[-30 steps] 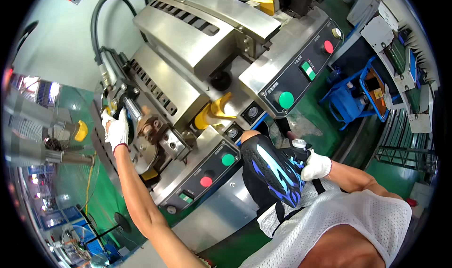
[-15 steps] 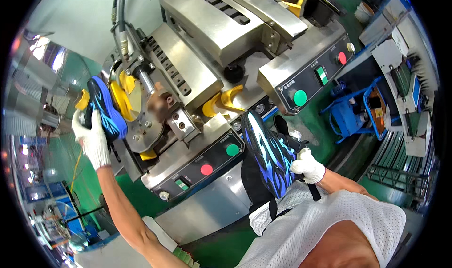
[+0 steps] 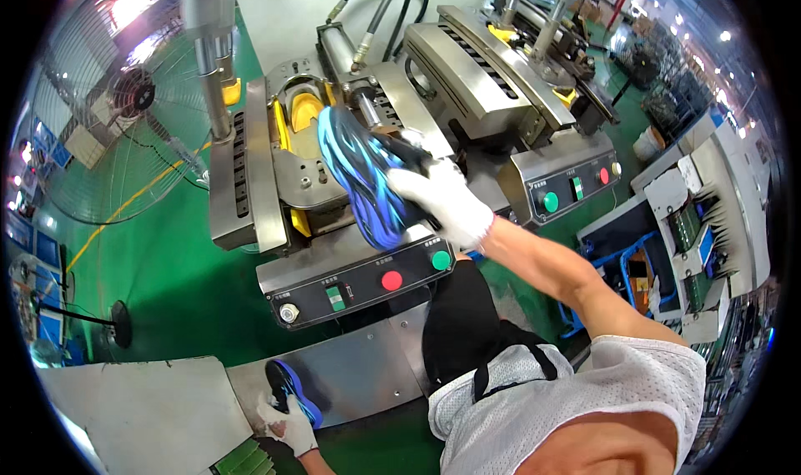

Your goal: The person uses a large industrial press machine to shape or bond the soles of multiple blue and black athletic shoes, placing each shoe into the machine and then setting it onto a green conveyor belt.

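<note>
My right hand [image 3: 446, 200], in a white knit glove, is closed on a black sports shoe [image 3: 359, 179] with blue and purple flame-like streaks. This shoe hangs over the front of a steel press [image 3: 315, 187], tilted, its patterned face toward the upper left. Low on the left, my gloved left hand [image 3: 290, 427] grips another black shoe [image 3: 289, 387] with a blue-purple sole edge. That one is beside a pale tabletop [image 3: 150, 412]. A yellow pad [image 3: 305, 108] sits in the press behind the right-hand shoe.
Below the press runs a control panel [image 3: 363, 287] with green and red buttons. A second steel press unit [image 3: 476, 70] stands to its right. A large caged fan [image 3: 129, 100] is at the left. Farther right are a blue cart [image 3: 622, 279] and a brush-edged machine [image 3: 701, 233].
My left hand has gone from beside the press down to the lower left with its shoe. My right hand has lifted its shoe from my lap to the press. The view has shifted too.
</note>
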Action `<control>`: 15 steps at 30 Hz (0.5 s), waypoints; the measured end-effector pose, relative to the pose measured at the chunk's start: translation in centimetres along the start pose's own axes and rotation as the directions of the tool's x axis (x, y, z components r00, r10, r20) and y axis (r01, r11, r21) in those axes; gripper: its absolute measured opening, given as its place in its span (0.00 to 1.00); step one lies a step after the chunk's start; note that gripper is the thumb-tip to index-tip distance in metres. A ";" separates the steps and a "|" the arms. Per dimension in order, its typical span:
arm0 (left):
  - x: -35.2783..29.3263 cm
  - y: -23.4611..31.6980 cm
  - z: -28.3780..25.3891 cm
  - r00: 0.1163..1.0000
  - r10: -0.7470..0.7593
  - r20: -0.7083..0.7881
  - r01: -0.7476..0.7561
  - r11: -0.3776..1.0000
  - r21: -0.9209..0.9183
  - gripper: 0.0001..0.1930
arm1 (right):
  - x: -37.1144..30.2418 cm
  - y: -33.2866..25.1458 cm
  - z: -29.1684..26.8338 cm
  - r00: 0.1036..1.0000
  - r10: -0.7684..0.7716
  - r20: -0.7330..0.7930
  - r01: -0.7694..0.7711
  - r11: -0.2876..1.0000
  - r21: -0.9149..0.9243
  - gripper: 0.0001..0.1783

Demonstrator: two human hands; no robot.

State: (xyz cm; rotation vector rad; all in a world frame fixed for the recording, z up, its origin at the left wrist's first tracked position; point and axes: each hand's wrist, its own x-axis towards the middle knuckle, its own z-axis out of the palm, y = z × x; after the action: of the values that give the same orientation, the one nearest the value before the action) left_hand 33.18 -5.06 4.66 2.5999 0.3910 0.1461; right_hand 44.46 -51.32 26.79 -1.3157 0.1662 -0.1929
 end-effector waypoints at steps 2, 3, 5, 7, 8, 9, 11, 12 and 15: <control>-1.8 -3.6 2.3 0.999 -0.032 -0.014 0.033 0.996 0.081 0.40 | 6.4 -1.5 3.3 0.974 0.201 -0.103 -0.221 0.942 -0.253 0.17; -2.6 -4.6 3.4 0.997 -0.005 -0.074 0.014 0.992 0.122 0.42 | 9.6 -0.3 5.1 0.993 0.121 -0.005 -0.120 0.991 0.059 0.13; -2.7 -5.5 3.3 0.998 -0.040 0.054 0.043 0.998 -0.049 0.48 | 15.9 0.6 6.9 0.987 0.161 -0.024 -0.162 0.982 -0.100 0.12; -2.3 -4.5 2.6 0.999 -0.034 -0.020 0.033 0.999 -0.033 0.45 | 22.5 2.7 8.7 0.967 0.230 -0.106 -0.247 0.949 -0.196 0.17; -2.1 -4.3 2.2 0.998 -0.048 0.031 0.050 0.996 -0.076 0.43 | 25.4 4.5 9.0 0.988 0.147 -0.051 -0.155 0.952 -0.265 0.20; -1.5 -3.8 2.0 0.995 -0.034 0.097 0.046 0.991 -0.124 0.42 | 30.0 7.2 6.4 0.995 0.032 -0.089 -0.080 0.791 -0.607 0.22; -0.6 -3.1 3.0 0.980 -0.003 0.199 0.037 0.985 -0.168 0.36 | 36.6 9.8 -0.6 0.996 -0.023 -0.086 -0.062 0.509 -0.858 0.19; -1.2 -4.3 3.5 0.987 0.008 0.159 0.027 0.976 -0.217 0.36 | 37.4 11.3 0.3 0.994 -0.069 -0.085 -0.050 0.401 -0.915 0.19; -2.0 -5.3 2.4 0.988 -0.040 0.149 0.070 0.976 -0.204 0.34 | 36.4 12.0 7.5 0.995 -0.067 -0.070 -0.073 -0.055 -0.996 0.24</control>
State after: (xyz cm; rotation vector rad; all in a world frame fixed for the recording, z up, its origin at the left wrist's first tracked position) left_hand 30.39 -2.35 -0.16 2.3724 0.3746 -0.0193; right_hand 82.12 -49.90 16.53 -2.9206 0.4665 -0.0975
